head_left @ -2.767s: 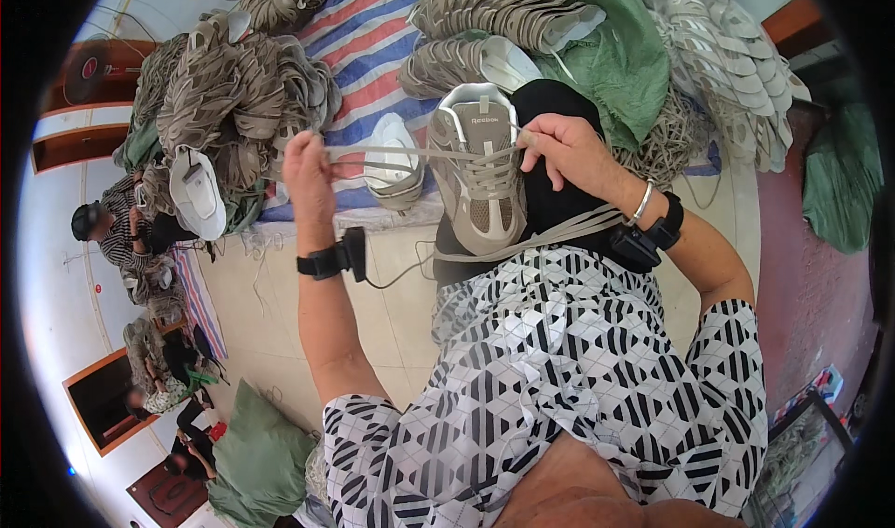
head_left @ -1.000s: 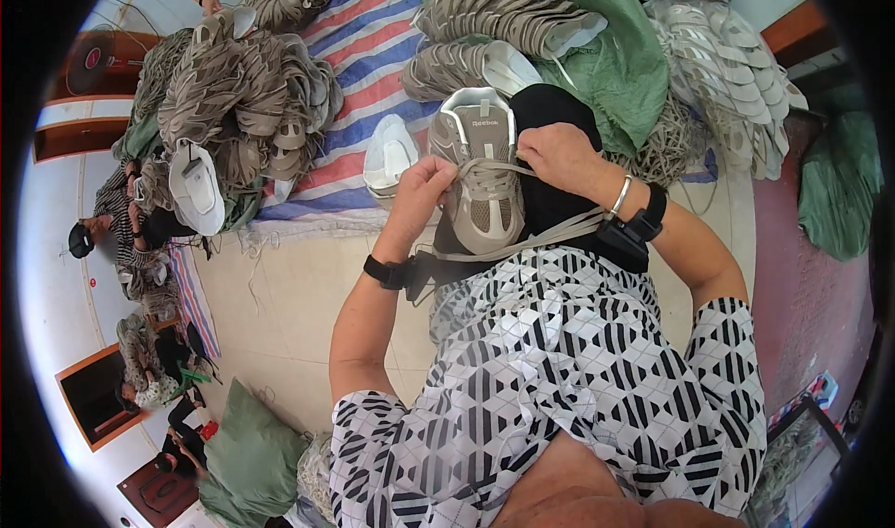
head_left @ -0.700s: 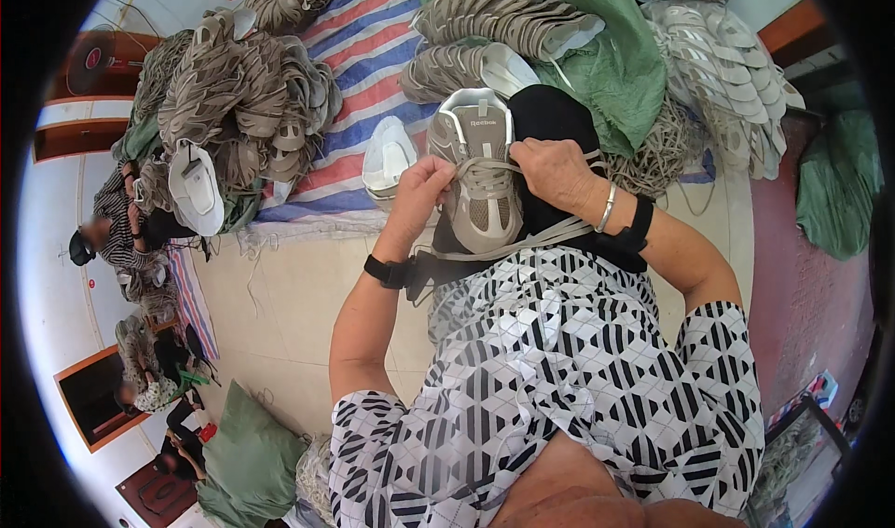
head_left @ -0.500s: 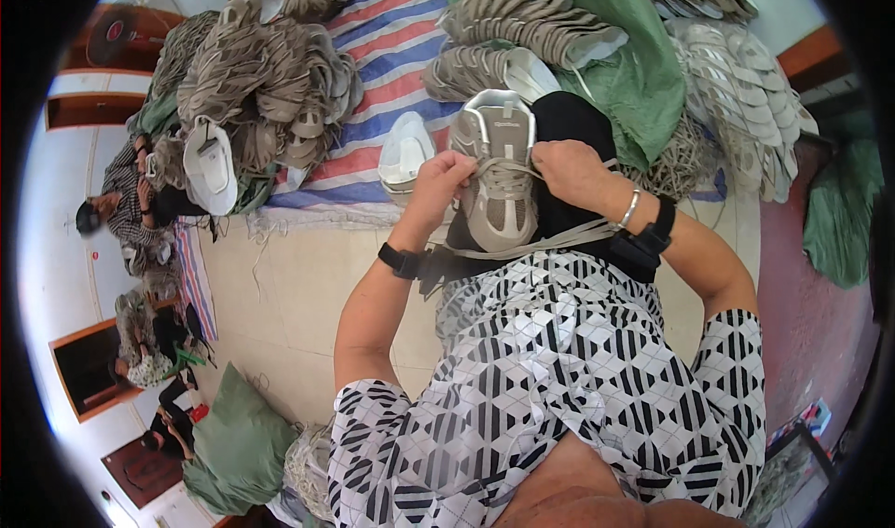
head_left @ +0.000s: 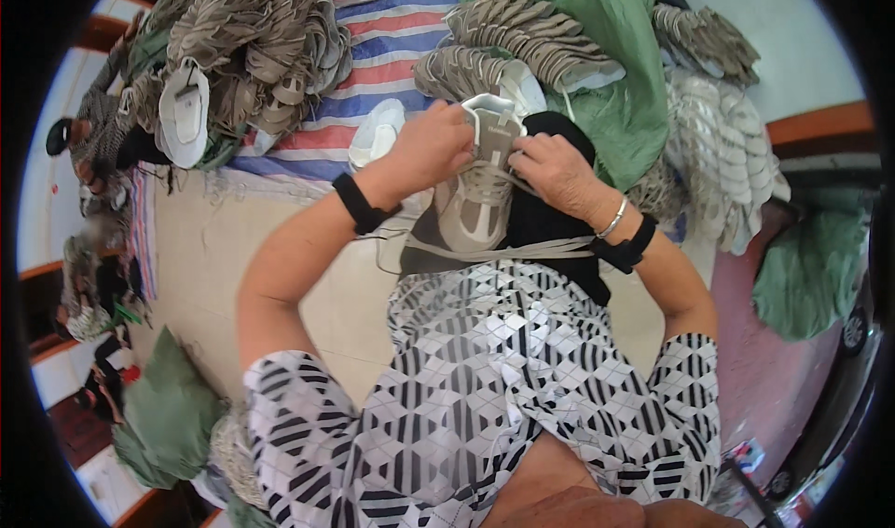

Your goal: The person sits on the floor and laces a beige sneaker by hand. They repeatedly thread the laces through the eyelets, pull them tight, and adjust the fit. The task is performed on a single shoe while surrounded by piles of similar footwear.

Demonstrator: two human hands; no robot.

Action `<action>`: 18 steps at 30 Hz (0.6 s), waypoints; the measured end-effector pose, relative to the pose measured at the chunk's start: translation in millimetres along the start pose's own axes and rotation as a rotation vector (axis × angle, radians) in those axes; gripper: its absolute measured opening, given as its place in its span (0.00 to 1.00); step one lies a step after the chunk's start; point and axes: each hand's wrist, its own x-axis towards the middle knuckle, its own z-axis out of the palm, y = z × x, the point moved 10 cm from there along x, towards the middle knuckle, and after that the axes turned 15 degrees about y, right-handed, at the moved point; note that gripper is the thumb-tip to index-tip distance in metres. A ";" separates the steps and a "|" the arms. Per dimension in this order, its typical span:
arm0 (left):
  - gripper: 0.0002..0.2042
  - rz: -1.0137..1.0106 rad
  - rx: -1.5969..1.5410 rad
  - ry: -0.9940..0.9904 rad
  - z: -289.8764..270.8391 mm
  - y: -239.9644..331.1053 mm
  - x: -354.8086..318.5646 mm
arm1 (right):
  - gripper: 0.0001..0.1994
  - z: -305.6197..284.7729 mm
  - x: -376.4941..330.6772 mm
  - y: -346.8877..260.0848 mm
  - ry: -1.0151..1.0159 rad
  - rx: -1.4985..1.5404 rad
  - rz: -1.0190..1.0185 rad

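Note:
A beige-and-grey shoe upper (head_left: 477,213) rests on my dark-covered lap, toe toward me, its white-lined collar facing away. Flat beige shoelace (head_left: 487,176) crosses its front. My left hand (head_left: 433,150) is closed at the upper's left edge beside the tongue, pinching the shoelace; its fingertips are partly hidden. On the other edge, my right hand (head_left: 555,169) has thumb and fingers pinched on the lace, close to the top eyelets. A bundle of loose laces (head_left: 541,248) lies across my lap below the toe.
Stacked shoe uppers (head_left: 531,34) lie beyond my lap on green sheeting (head_left: 615,25). A single upper (head_left: 377,132) sits left of my hand on a striped sheet (head_left: 387,43). More piles stand left (head_left: 252,43) and right (head_left: 718,146). Other people (head_left: 93,127) sit far left.
My left hand has moved up to the upper's tongue edge, and my right hand has drawn in closer. The view has shifted, and the upper sits slightly further left.

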 end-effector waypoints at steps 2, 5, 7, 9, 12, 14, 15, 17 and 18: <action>0.12 0.204 -0.030 0.022 -7.6 16.8 6.5 | 0.06 2.2 5.1 -1.8 -0.008 -0.007 -0.076; 0.15 0.389 -0.008 -0.156 10.8 19.3 6.6 | 0.05 19.4 8.5 0.1 -0.183 0.024 -0.117; 0.16 0.425 0.051 -0.295 17.6 18.5 5.5 | 0.04 30.2 8.7 5.9 -0.315 0.053 -0.078; 0.14 0.433 0.068 -0.347 19.6 16.9 6.4 | 0.03 30.6 9.9 13.4 -0.370 0.121 0.030; 0.09 0.369 0.065 -0.329 27.4 8.5 5.2 | 0.06 45.1 8.9 32.0 -0.425 0.128 0.215; 0.09 0.274 0.104 -0.342 37.4 2.7 -0.5 | 0.07 54.2 8.3 34.9 -0.479 0.058 0.286; 0.09 0.177 0.047 -0.329 43.7 -0.5 -0.3 | 0.08 58.1 6.2 30.6 -0.512 0.001 0.293; 0.10 -0.014 -0.050 -0.293 48.5 -11.1 4.6 | 0.07 59.2 7.5 28.4 -0.503 -0.040 0.298; 0.09 -0.113 -0.143 -0.304 50.0 -22.7 7.2 | 0.07 56.3 10.4 29.8 -0.482 -0.037 0.307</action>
